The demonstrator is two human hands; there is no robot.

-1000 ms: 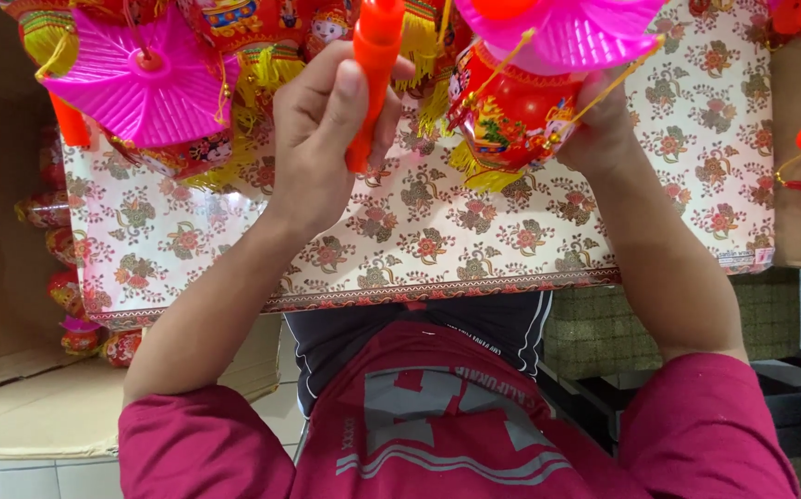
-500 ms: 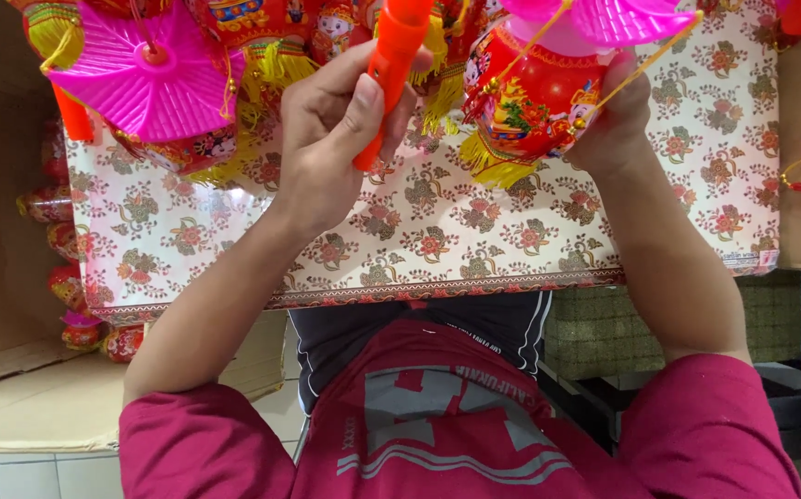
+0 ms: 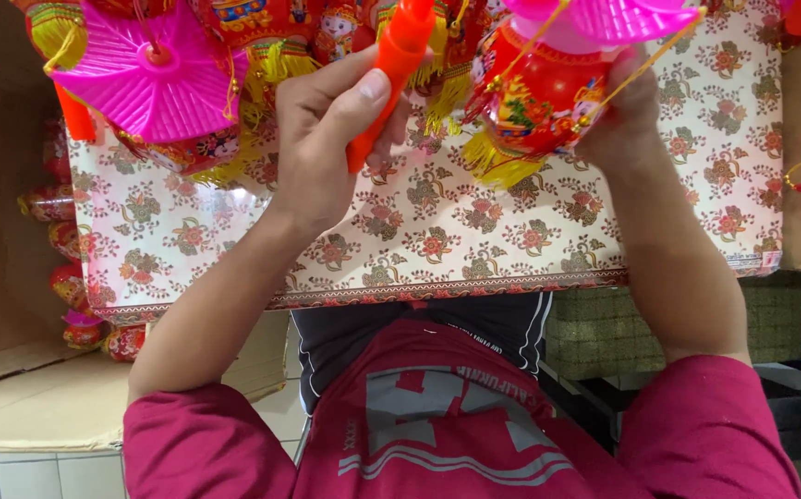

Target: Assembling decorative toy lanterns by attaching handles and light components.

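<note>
Left hand (image 3: 327,148) grips orange handle (image 3: 384,79), upper centre; right hand (image 3: 618,120) cups red lantern (image 3: 534,97). Keep handle steady, tassels untangled.

My left hand (image 3: 322,148) is gripping the stick handle (image 3: 384,83) above the patterned table (image 3: 474,231); my right hand (image 3: 624,120) is cupping the lantern (image 3: 534,102) just right of it.

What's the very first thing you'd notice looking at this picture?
The bright orange plastic handle gripped in the left hand, top centre. Beside it, the right hand holds a round red lantern with yellow tassels. A pink pleated lantern top glows at upper left, above the flowered table covering.
</note>
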